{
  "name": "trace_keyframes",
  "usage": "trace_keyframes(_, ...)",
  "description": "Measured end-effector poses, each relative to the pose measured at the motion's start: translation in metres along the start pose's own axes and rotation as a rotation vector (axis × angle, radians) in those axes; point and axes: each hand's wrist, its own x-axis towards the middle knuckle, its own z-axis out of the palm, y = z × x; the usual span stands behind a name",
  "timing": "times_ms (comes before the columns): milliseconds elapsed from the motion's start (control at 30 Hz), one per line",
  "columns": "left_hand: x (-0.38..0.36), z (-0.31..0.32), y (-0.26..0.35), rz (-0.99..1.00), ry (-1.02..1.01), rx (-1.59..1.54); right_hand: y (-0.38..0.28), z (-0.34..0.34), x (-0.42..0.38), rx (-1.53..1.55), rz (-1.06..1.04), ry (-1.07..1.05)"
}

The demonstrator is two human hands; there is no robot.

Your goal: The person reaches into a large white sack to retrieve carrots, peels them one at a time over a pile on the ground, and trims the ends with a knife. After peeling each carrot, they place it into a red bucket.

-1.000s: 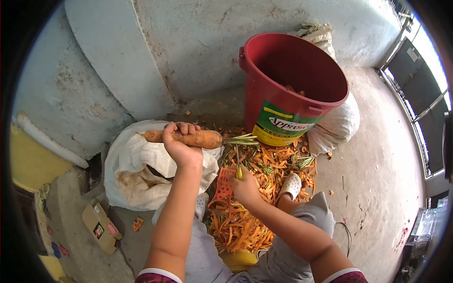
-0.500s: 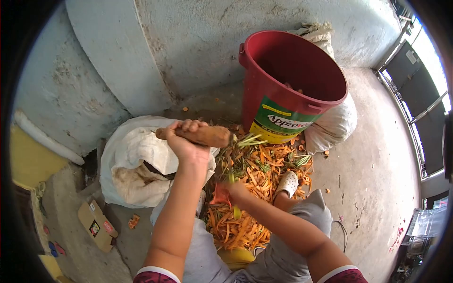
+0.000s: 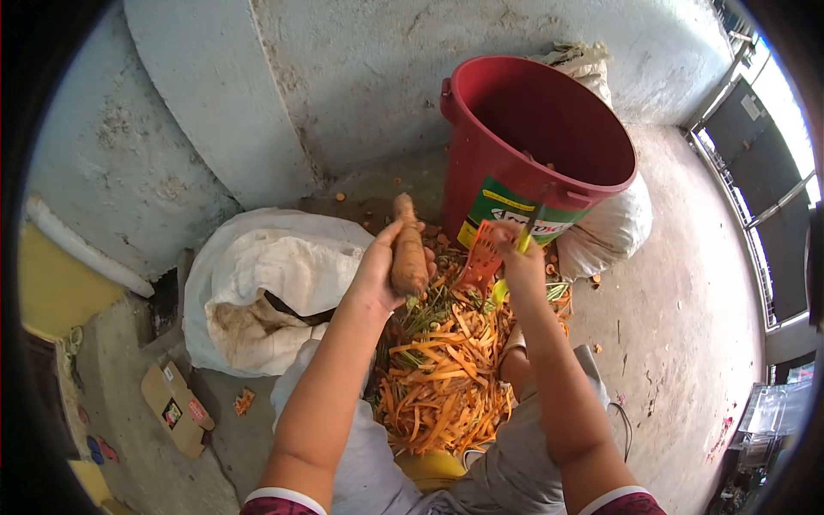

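Note:
My left hand (image 3: 382, 266) is closed around an unpeeled, brownish carrot (image 3: 409, 253). The carrot's thick end points toward me and its narrow tip points away. To its right, my right hand (image 3: 522, 257) grips a yellow-handled knife (image 3: 524, 240) with a dark blade pointing up. The same hand also holds an orange-red slotted plastic tool (image 3: 482, 257), which hangs on the side facing the carrot. Below both hands lies a heap of orange carrot peelings (image 3: 446, 378), mixed with green carrot stems (image 3: 416, 322) nearer the back.
A tall maroon bin (image 3: 463, 163) with a green label stands behind the heap. At left slumps a large white sack (image 3: 257, 249); another white sack (image 3: 614, 223) sits behind the bin. Torn cardboard (image 3: 176, 408) lies on the floor at left. The wall (image 3: 369, 77) rises behind.
My left hand has turned the carrot from sideways to lengthwise, and the stems at its thick end no longer show. My right hand has moved up and right with the knife and slotted tool.

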Motion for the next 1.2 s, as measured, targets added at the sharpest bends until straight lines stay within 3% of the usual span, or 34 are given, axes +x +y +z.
trace_keyframes(67, -0.005, 0.011, -0.007, -0.019, -0.043, 0.08, -0.008, -0.008, 0.004, 0.089, -0.093, 0.048)
trace_keyframes(133, -0.002, 0.013, -0.017, -0.015, -0.111, 0.125, -0.017, -0.01, 0.004, 0.269, -0.054, 0.146)
trace_keyframes(267, -0.001, 0.022, -0.037, -0.122, 0.058, 0.034, -0.031, -0.009, -0.004, 0.636, 0.079, 0.141)
trace_keyframes(433, -0.005, 0.035, -0.051, -0.195, 0.034, 0.014, -0.019, 0.015, -0.012, 0.301, 0.047, 0.174)
trace_keyframes(533, 0.0, 0.027, -0.055, -0.209, -0.075, 0.06, -0.022, 0.023, -0.022, 0.046, -0.14, 0.211)
trace_keyframes(667, -0.008, 0.036, -0.055, -0.178, -0.004, 0.107, -0.023, 0.028, -0.027, -0.071, -0.289, 0.212)
trace_keyframes(1033, -0.005, 0.03, -0.055, -0.179, -0.028, 0.232, -0.018, 0.025, -0.024, -0.358, -0.248, 0.311)
trace_keyframes(1100, 0.001, 0.011, -0.046, -0.336, -0.37, 0.161, -0.015, 0.022, -0.018, -0.366, -0.263, 0.347)
trace_keyframes(1167, 0.0, 0.005, -0.05, -0.369, -0.367, 0.261, -0.007, 0.011, -0.004, -0.359, -0.307, 0.434)
trace_keyframes(1200, -0.017, 0.023, -0.056, -0.324, -0.191, 0.395, -0.011, -0.002, 0.004, -0.374, -0.189, 0.456)
